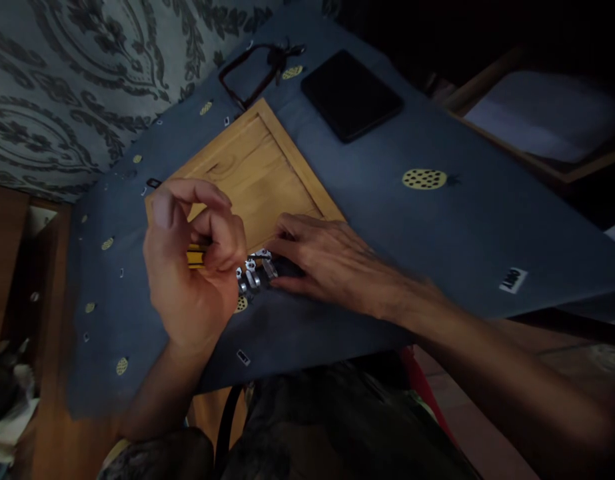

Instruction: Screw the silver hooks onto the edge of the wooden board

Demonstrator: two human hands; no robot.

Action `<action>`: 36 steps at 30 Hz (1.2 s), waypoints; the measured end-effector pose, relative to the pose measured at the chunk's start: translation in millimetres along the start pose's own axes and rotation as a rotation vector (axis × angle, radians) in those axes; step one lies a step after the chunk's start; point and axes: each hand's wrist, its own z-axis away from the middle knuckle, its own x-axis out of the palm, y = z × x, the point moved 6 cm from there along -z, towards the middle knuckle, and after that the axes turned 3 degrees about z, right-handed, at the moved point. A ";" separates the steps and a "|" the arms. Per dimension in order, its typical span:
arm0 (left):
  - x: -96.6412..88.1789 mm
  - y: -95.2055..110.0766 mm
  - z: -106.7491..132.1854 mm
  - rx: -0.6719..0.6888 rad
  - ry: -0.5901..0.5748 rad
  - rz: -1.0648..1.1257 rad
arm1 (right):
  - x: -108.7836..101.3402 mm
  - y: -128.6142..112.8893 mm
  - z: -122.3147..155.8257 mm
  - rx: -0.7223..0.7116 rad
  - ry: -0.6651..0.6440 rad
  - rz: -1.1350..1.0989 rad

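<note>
My left hand (197,267) is closed around the yellow-and-black handle of a screwdriver (196,257). Its thin dark shaft points right, towards several silver metal fittings (252,275) that look like cabinet hinges. These sit along the near edge of a framed wooden panel (267,180), which lies flat on the table. My right hand (327,263) reaches in from the right, thumb and fingers pinched around the rightmost hinge (270,268). Fingers partly hide where the screwdriver tip meets the metal.
A dark blue cloth (367,287) with pineapple prints covers the table. Beyond the panel lie a black flat device (352,93) and brown-framed eyeglasses (247,70). Patterned fabric (112,73) borders the far left. An open drawer or tray (542,120) stands at the right.
</note>
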 end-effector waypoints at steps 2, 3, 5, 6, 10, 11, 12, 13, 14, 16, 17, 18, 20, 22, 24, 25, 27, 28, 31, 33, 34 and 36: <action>2.8 -0.4 -3.7 0.030 -0.082 0.030 | -0.3 -0.1 0.6 -0.007 0.009 0.003; 3.8 -1.4 -5.9 0.029 -0.130 0.048 | -0.2 0.0 0.7 -0.007 0.010 0.007; 4.0 -4.0 -10.7 0.006 -0.212 0.081 | 0.1 0.3 0.7 -0.004 0.004 0.012; 3.2 -5.6 -13.1 -0.017 -0.241 0.091 | 0.3 0.3 0.6 -0.003 -0.001 0.013; 5.9 -5.9 -17.0 -0.055 -0.433 0.139 | 0.8 0.8 -0.2 0.006 -0.015 0.019; 7.2 -6.1 -16.4 -0.069 -0.472 0.133 | 0.7 1.0 -0.4 0.007 -0.014 0.016; 8.1 -6.5 -15.5 -0.081 -0.492 0.117 | 0.5 1.0 -0.6 0.005 -0.014 0.010; 8.5 -6.8 -14.6 -0.092 -0.492 0.095 | 0.4 0.9 -0.7 0.003 -0.014 0.003; 7.7 -7.7 -14.2 -0.109 -0.462 0.063 | 0.3 0.8 -0.9 0.001 -0.017 -0.003; 6.0 -4.6 -13.2 -0.075 -0.398 0.053 | 0.2 0.8 -1.0 0.001 -0.023 -0.004; 3.8 -0.9 -13.2 -0.032 -0.350 0.078 | 0.1 0.8 -1.1 0.002 -0.025 -0.002; 1.8 3.9 -12.8 0.022 -0.315 0.122 | -0.2 0.8 -1.0 0.004 -0.023 -0.001; -5.0 10.0 -12.5 0.070 -0.229 0.166 | -0.8 0.6 -0.8 0.005 -0.018 -0.002; -10.4 11.4 -12.3 0.054 -0.194 0.125 | -0.7 0.4 -0.4 0.005 -0.022 -0.001; -11.5 12.7 -11.6 0.068 -0.255 0.111 | -1.0 0.2 0.0 0.002 -0.020 0.005; -11.5 13.5 -11.2 0.089 -0.294 0.126 | -1.2 -0.1 0.2 0.000 -0.018 0.007; -10.1 14.4 -10.0 0.129 -0.377 0.171 | -1.5 -0.6 0.2 -0.004 -0.018 0.007; -9.8 14.7 -9.5 0.145 -0.394 0.190 | -1.5 -0.7 0.2 -0.002 -0.021 0.005; -12.5 12.6 -10.1 0.121 -0.309 0.170 | -1.1 -0.4 -0.3 0.005 -0.031 -0.007; -13.7 11.1 -10.0 0.088 -0.244 0.139 | -1.0 -0.2 -0.6 0.003 -0.023 -0.003; -12.9 11.5 -9.6 0.092 -0.243 0.134 | -0.9 -0.2 -0.7 -0.002 -0.016 0.003; -10.8 12.5 -8.9 0.117 -0.263 0.119 | -0.6 0.1 -0.7 -0.008 -0.003 0.018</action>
